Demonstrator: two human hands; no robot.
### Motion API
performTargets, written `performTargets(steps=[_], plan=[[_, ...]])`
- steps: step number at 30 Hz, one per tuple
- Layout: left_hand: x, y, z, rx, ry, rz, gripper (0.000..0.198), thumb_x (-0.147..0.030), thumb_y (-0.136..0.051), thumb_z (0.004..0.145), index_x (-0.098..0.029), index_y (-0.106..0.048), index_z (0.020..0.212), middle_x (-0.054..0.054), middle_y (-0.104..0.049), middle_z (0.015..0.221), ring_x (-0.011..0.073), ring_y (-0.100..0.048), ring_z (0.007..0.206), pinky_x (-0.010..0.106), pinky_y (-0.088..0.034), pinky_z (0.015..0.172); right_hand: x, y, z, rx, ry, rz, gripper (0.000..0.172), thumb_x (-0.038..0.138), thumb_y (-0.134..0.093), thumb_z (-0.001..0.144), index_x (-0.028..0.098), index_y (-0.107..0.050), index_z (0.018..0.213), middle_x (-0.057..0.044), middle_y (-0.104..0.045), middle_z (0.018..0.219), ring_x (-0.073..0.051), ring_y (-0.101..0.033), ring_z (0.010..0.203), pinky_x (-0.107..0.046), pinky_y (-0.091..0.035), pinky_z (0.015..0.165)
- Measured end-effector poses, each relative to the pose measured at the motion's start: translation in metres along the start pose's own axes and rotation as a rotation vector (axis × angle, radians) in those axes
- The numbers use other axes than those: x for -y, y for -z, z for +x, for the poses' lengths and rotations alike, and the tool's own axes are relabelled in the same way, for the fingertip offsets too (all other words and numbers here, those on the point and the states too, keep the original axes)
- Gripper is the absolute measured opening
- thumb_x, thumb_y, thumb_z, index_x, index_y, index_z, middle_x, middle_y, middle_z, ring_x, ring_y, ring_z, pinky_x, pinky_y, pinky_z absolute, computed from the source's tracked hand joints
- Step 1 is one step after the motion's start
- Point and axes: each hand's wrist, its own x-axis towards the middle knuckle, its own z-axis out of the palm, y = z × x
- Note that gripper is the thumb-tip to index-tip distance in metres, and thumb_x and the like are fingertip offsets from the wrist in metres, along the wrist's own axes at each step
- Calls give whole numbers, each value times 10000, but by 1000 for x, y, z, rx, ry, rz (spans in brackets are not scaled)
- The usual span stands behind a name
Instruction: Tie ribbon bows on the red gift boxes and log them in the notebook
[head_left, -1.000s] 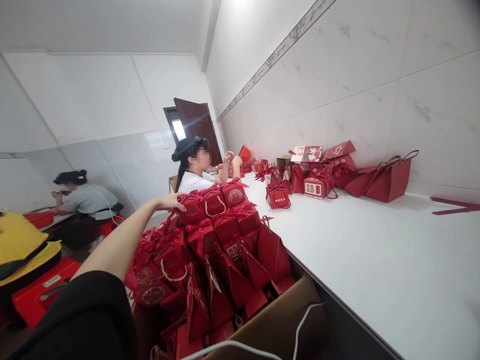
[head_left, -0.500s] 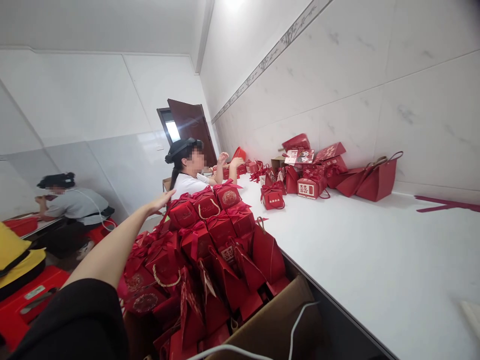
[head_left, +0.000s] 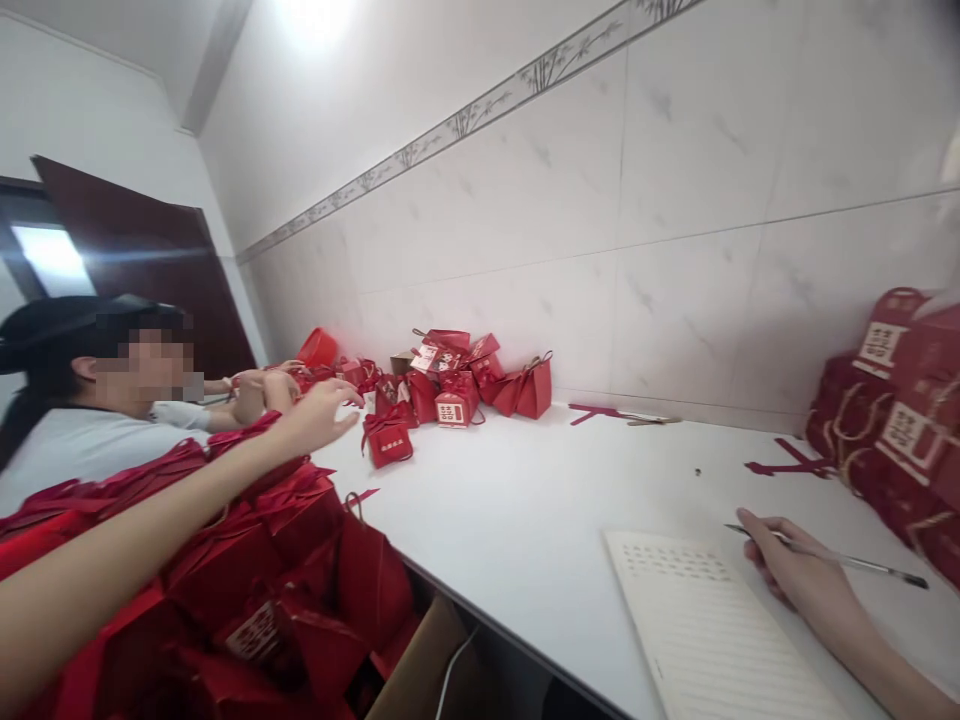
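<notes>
My left hand [head_left: 322, 418] reaches out over a heap of red gift boxes [head_left: 225, 560] in a cardboard carton [head_left: 420, 665]. Its fingers are stretched and hold nothing. Nearest to its fingertips, on the white table, is a small red gift box [head_left: 388, 442] with a ribbon bow and gold lettering. My right hand [head_left: 799, 570] grips a slim pen [head_left: 874, 568], tip pointing left. Beside it lies a lined paper pad [head_left: 712, 610] with several rows of handwriting at the top.
A pile of red gift boxes [head_left: 454, 410] stands against the wall; more boxes [head_left: 900, 420] are stacked at the right. Ribbon strips [head_left: 791, 460] and scissors [head_left: 651, 420] lie along the back. A co-worker [head_left: 112, 430] sits at the left, near a red container [head_left: 317, 347].
The view has swung right. My right hand with the pen, the pad and the right stack have come into view. My left hand has moved from above the carton towards the boxes on the table.
</notes>
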Motion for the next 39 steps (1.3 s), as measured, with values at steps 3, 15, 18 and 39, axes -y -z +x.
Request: performTargets(steps=[3, 15, 18, 39], plan=[[-44, -45, 17, 228, -124, 56, 253, -262, -500, 728, -175, -636, 923, 108, -583, 1137, 261, -512, 1106, 339, -387, 969, 8, -4, -7, 16, -7, 24, 322, 542, -621, 651, 246, -513, 586, -6, -503, 474, -117, -374, 358, -236, -279, 333], [-55, -138, 49, 35, 371, 132, 707, -392, -547, 740, -61, -313, 1319, 291, -185, 1440, 469, -158, 1329, 558, -222, 1015, -16, -3, 21, 93, 227, -203, 354, 592, -514, 674, 239, -527, 683, -8, -542, 507, -193, -517, 447, -303, -414, 462], [-39, -151, 58, -132, 705, -75, 846, -507, -598, 682, -102, -244, 1334, 294, -174, 1433, 481, -135, 1322, 612, -253, 964, -28, -6, 32, 19, 372, -268, 288, 527, -502, 681, 256, -502, 780, 2, -549, 563, -209, -546, 492, -319, -437, 494], [-22, -188, 69, -305, 1082, -443, 766, -331, -696, 617, -170, -258, 1224, 254, -356, 1269, 443, -377, 1197, 648, -362, 850, -32, -15, 45, 52, 429, -483, 290, 488, -380, 650, 260, -474, 802, -73, -624, 705, -277, -605, 717, -381, -453, 620]])
